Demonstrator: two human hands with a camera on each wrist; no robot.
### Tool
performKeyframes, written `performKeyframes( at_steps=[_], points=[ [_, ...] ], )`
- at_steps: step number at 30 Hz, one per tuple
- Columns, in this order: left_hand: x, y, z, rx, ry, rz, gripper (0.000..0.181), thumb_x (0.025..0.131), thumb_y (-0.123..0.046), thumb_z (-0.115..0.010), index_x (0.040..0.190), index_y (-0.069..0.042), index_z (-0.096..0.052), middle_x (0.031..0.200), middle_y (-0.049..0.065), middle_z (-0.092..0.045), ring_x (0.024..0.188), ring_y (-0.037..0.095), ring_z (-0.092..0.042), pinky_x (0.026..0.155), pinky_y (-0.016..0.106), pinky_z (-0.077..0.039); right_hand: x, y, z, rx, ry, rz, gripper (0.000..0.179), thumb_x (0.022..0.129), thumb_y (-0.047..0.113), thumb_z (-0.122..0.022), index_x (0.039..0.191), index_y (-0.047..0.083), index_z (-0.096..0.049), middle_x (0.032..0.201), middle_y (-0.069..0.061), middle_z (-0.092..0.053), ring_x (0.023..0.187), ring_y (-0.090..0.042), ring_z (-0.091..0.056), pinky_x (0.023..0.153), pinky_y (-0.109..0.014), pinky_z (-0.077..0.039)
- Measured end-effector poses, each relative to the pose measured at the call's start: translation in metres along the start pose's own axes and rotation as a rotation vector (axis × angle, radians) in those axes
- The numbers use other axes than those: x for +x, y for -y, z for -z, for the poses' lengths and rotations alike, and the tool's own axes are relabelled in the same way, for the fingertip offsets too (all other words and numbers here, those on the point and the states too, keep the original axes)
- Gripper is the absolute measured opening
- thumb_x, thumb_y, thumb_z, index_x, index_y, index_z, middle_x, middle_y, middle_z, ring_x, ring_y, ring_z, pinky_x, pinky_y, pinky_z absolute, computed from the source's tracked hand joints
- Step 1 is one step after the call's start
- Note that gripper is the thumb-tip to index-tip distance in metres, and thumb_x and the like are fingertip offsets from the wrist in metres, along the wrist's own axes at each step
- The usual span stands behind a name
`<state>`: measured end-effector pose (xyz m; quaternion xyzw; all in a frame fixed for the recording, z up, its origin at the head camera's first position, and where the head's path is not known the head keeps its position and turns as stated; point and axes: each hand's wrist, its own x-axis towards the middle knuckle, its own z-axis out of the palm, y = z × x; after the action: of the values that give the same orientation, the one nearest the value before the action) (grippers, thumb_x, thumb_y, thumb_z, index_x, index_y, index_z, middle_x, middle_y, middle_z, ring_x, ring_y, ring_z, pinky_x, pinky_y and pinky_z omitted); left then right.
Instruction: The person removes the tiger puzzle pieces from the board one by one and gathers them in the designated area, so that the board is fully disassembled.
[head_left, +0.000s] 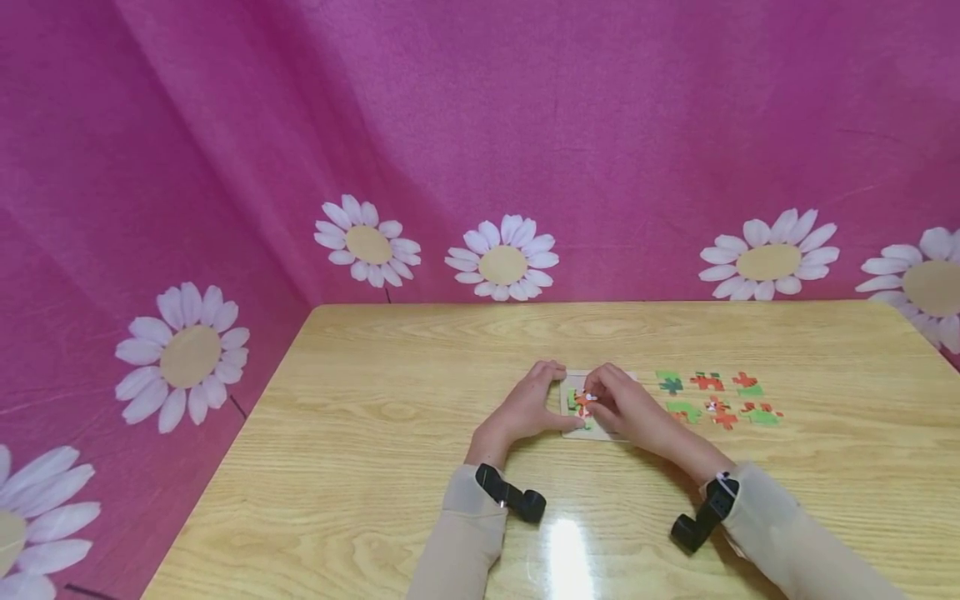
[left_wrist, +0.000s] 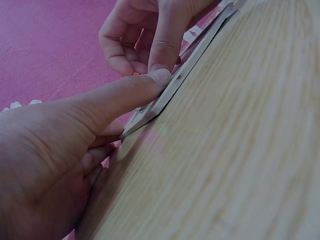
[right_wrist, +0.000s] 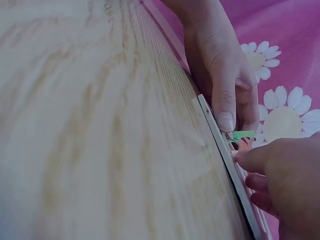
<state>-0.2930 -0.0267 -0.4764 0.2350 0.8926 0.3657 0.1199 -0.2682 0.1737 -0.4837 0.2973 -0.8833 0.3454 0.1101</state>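
A pale, flat puzzle board point(head_left: 597, 434) lies on the table between the two hands. My left hand point(head_left: 525, 407) grips its left end, with the thumb over the near edge and the fingers at the far left corner; in the left wrist view the thumb point(left_wrist: 145, 85) lies across the board's rim. My right hand point(head_left: 626, 407) reaches over the board and pinches an orange-and-white jigsaw piece point(head_left: 582, 403) between thumb and forefinger. A green piece point(right_wrist: 243, 134) shows tilted up beside that orange one in the right wrist view. The right hand covers much of the board's right part.
Several loose jigsaw pieces lie in two rows right of the board, among them a dark green one point(head_left: 670, 383), a red one point(head_left: 707, 382) and a green-and-red one point(head_left: 762, 414). Behind the wooden table point(head_left: 360, 433) hangs a pink curtain point(head_left: 600, 125) with daisies.
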Motion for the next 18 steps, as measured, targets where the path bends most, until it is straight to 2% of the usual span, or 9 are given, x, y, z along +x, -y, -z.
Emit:
performKeyframes(
  at_steps=[7,10,14,18],
  points=[
    [0.0004,-0.0013,-0.0004,0.008,-0.007,-0.005,0.076,0.079,-0.033,-0.082,0.141,-0.006,-0.046,0.152,0.003,-0.039,0.146,0.019,-0.035,0.123,0.032,-0.029,-0.0001,-0.0022,-0.0042,0.031,-0.088,0.064,0.021,0.084,-0.010,-0.066,0.096,0.005,-0.056,0.085,-0.003,-0.056,0.073,-0.002,-0.052,0.060,-0.018,-0.049],
    [0.0005,-0.0014,-0.0005,0.007,-0.004,-0.003,0.076,0.079,-0.033,-0.082,0.141,-0.006,-0.046,0.152,0.003,-0.039,0.146,0.019,-0.034,0.123,0.032,-0.029,0.0001,-0.0011,-0.0045,0.041,-0.104,0.065,0.022,0.084,-0.011,-0.065,0.097,0.005,-0.057,0.086,-0.003,-0.057,0.074,-0.003,-0.052,0.060,-0.018,-0.049],
    [0.0001,-0.0015,-0.0004,0.009,-0.003,0.000,0.077,0.079,-0.033,-0.082,0.142,-0.007,-0.045,0.152,0.003,-0.038,0.146,0.019,-0.034,0.123,0.033,-0.029,0.0000,-0.0002,-0.0046,0.058,-0.104,0.025,0.021,0.085,-0.010,-0.065,0.097,0.005,-0.058,0.087,-0.005,-0.059,0.075,-0.004,-0.053,0.063,-0.018,-0.050],
    [-0.0007,-0.0017,-0.0003,-0.002,-0.003,0.002,0.077,0.079,-0.033,-0.082,0.141,-0.007,-0.045,0.152,0.002,-0.038,0.146,0.019,-0.035,0.123,0.033,-0.030,-0.0006,0.0000,-0.0048,0.105,-0.104,-0.056,0.019,0.086,-0.009,-0.065,0.097,0.006,-0.059,0.088,-0.006,-0.060,0.078,-0.002,-0.054,0.067,-0.017,-0.051]
  ],
)
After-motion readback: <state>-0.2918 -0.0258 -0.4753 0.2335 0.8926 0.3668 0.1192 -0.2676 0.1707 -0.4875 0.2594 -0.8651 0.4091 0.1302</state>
